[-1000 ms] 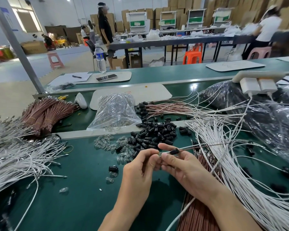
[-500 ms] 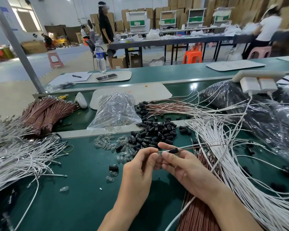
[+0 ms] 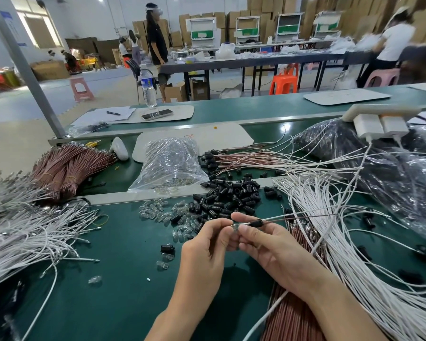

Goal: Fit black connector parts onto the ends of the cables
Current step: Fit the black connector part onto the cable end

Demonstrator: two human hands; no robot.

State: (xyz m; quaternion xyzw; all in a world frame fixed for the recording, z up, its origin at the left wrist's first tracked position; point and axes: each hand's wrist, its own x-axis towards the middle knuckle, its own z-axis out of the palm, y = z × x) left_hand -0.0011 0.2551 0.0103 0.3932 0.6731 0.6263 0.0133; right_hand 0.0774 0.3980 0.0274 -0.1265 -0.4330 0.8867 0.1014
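Hardly anything has shifted since a second ago: both hands stay pressed together above the green bench (image 3: 123, 267), and the black connector (image 3: 256, 222) sits at the same spot on the cable (image 3: 305, 216). The left hand (image 3: 207, 244) has its fingers curled, with thumb and forefinger pinching the very end of the cable, where a small clear piece (image 3: 235, 227) glints. The right hand (image 3: 276, 252) pinches the same cable just beside that, between thumb and forefinger. The black connector is threaded on the cable right at the right hand's fingertips, on the side away from the left hand. From there the cable runs off to the right over the spread of white cables (image 3: 342, 242).

Just beyond the hands lies the loose pile of black connectors (image 3: 229, 195), with scattered clear parts (image 3: 158, 210) to its left. A bundle of brown cables (image 3: 293, 321) passes under the right wrist. More white wires (image 3: 22, 232) fan across the left of the bench, near tied brown bundles (image 3: 64, 166) and a clear plastic bag (image 3: 170, 163).
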